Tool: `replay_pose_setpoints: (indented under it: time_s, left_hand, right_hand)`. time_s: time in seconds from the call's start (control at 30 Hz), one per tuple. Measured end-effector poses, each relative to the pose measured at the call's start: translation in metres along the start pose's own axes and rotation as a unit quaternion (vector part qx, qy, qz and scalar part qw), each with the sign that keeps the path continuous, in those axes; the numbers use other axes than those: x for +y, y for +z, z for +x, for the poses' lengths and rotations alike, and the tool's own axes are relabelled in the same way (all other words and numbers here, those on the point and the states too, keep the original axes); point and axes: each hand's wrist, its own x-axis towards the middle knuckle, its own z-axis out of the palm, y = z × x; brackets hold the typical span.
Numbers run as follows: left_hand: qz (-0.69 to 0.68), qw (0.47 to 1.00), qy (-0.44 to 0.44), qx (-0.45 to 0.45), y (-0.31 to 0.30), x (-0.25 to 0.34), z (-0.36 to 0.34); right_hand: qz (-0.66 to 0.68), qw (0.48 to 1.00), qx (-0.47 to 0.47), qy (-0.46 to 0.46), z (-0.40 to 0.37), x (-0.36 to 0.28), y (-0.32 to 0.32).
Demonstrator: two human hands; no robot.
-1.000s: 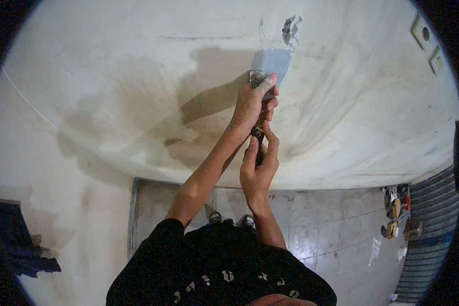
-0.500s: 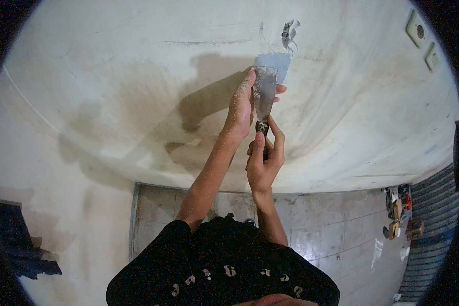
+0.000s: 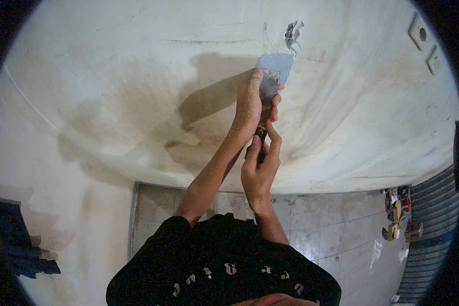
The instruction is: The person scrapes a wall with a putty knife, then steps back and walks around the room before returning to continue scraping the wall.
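A putty knife (image 3: 270,94) with a wide metal blade and a dark handle points up toward the wall, pale residue along its end. My left hand (image 3: 250,102), speckled with dust, wraps the blade from behind, thumb along its left edge and fingertips curling past its right edge. Lower down, my right hand (image 3: 260,176) grips the handle between thumb and fingers. Just beyond the blade's end lies a blue-grey patch (image 3: 278,62) on the off-white wall (image 3: 137,66), partly covered by the tool.
Above the patch is a dark damaged spot (image 3: 290,35) in the wall. A socket plate (image 3: 419,31) sits at upper right. Sandals and other footwear (image 3: 394,214) lie on the tiled floor (image 3: 321,224) beside a corrugated shutter (image 3: 433,204). Dark paint (image 3: 15,239) marks the left wall.
My left hand's fingers now curl further around the blade's right edge. The blade has turned slightly and looks darker, and my right hand has shifted a little left with the handle.
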Motion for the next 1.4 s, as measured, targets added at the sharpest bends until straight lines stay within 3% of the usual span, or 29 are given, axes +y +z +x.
replay_pose_setpoints:
  time_s: [0.23, 0.37, 0.63, 0.77, 0.87, 1.07, 1.23, 1.4]
  left_hand:
    - [-0.002, 1.000, 0.000, 0.004, -0.003, -0.006, -0.002]
    - [0.000, 1.000, 0.027, -0.011, 0.002, 0.007, 0.006]
    - [0.002, 1.000, -0.009, -0.003, -0.003, 0.000, 0.000]
    - [0.024, 1.000, -0.007, 0.011, -0.003, -0.003, -0.005]
    - [0.015, 0.999, 0.030, -0.001, 0.004, 0.009, 0.003]
    - [0.008, 1.000, 0.007, -0.011, 0.000, 0.003, 0.002]
    - [0.022, 0.999, 0.027, -0.017, 0.003, 0.008, 0.001]
    - [0.033, 0.998, 0.041, -0.020, 0.008, 0.017, 0.004]
  right_hand:
    - [0.041, 0.997, -0.019, 0.055, -0.004, -0.003, 0.001]
    - [0.033, 0.999, -0.014, 0.036, 0.005, -0.007, 0.005]
    - [0.022, 0.999, 0.001, 0.024, -0.006, -0.003, 0.005]
    - [0.052, 0.996, -0.016, 0.074, -0.009, 0.000, 0.003]
    - [0.060, 0.996, -0.008, 0.059, 0.006, -0.009, 0.004]
    - [0.021, 0.999, 0.032, -0.034, 0.005, 0.006, 0.011]
    - [0.054, 0.998, 0.006, 0.023, 0.009, -0.015, 0.006]
    - [0.038, 0.999, 0.022, -0.016, 0.011, -0.009, 0.009]
